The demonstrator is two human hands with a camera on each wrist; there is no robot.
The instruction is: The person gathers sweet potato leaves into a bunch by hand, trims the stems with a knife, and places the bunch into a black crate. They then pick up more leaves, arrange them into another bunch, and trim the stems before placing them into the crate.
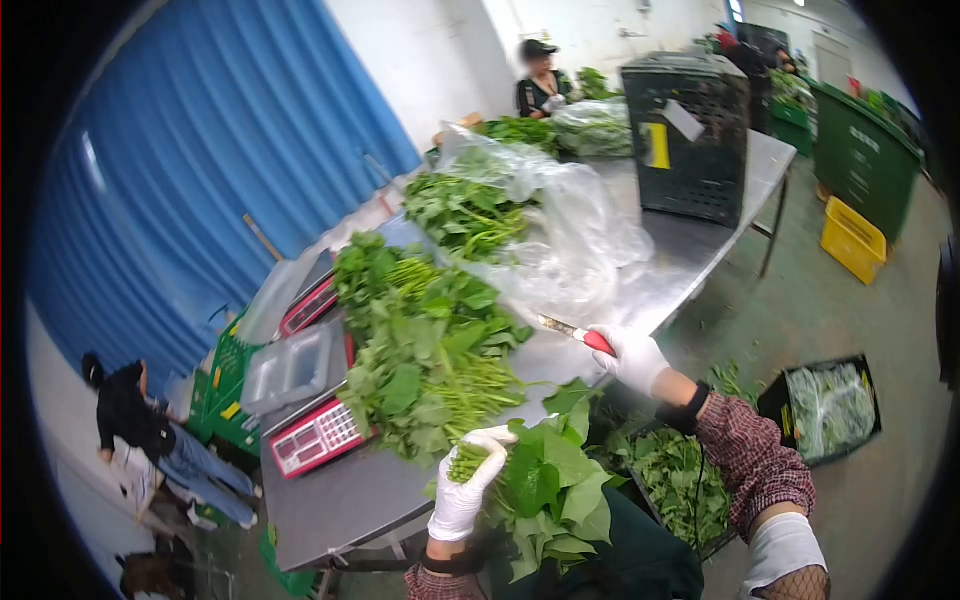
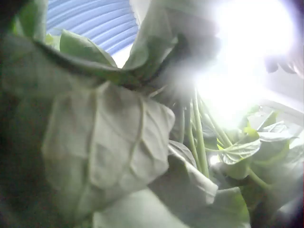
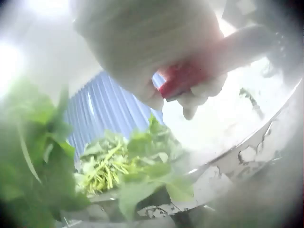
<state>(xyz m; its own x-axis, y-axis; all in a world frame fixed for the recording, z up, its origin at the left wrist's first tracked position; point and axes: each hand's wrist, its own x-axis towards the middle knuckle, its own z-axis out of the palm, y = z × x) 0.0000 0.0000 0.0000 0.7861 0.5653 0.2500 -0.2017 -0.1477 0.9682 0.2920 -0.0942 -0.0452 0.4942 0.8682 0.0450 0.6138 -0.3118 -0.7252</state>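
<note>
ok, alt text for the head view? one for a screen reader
A person's white-gloved left hand grips a bunch of leafy greens by its stems at the edge of a steel table, while the gloved right hand holds a red-handled knife over the table. On the table sit heaped greens, a red scale, a clear plastic bag and a black crate.

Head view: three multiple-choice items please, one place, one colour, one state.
1. Where is the yellow crate? A on the floor B on the table C on the scale
2. What colour is the handle of the knife? A blue B red C green
3. What is the left hand doing? A lying flat B hanging free C gripping a bunch of greens
Answers: 1 A, it sits beside the green bin; 2 B, red shows at the right hand; 3 C, it curls round the bunch.
</note>
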